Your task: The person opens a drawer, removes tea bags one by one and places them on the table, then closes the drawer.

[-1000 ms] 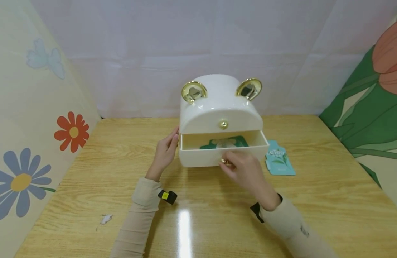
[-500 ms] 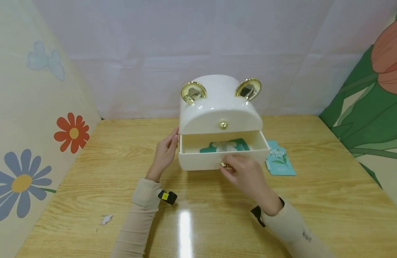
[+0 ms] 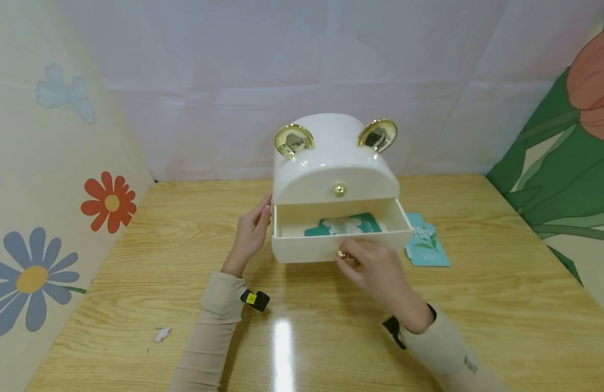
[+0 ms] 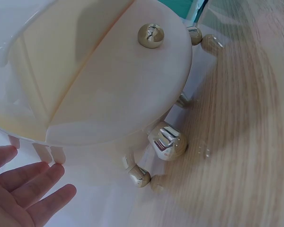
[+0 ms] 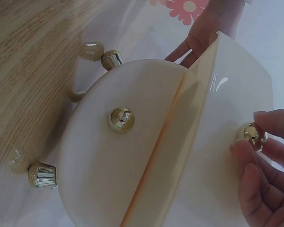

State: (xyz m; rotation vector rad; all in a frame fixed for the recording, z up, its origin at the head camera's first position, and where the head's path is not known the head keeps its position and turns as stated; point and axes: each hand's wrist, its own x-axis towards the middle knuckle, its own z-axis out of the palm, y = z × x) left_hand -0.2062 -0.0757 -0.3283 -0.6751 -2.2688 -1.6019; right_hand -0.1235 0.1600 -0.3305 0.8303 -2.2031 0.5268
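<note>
A glossy white storage box (image 3: pixel 336 147) with gold round ears and gold feet stands on the wooden table. Its middle drawer (image 3: pixel 302 250) is pulled out, and a green printed packet (image 3: pixel 365 222) lies inside. My right hand (image 3: pixel 377 267) pinches the gold knob (image 5: pixel 251 134) of that drawer between thumb and fingers. My left hand (image 3: pixel 251 234) rests against the box's left side, its fingers (image 4: pixel 42 179) extended. Lower down, another gold knob (image 4: pixel 150 35) sits on the rounded bottom front. The upper drawer, with its own knob (image 3: pixel 339 189), is closed.
Right of the box lies a light-blue packet (image 3: pixel 427 246) with a leaf print, partly hidden by the drawer. A torn white scrap (image 3: pixel 162 334) marks the table (image 3: pixel 194 218) at left. White cloth (image 3: pixel 218 109) hangs behind, with flower-painted panels at both sides.
My right hand has drawn the drawer farther out toward me, and more of the green packet shows inside. My left hand has stayed at the box's side.
</note>
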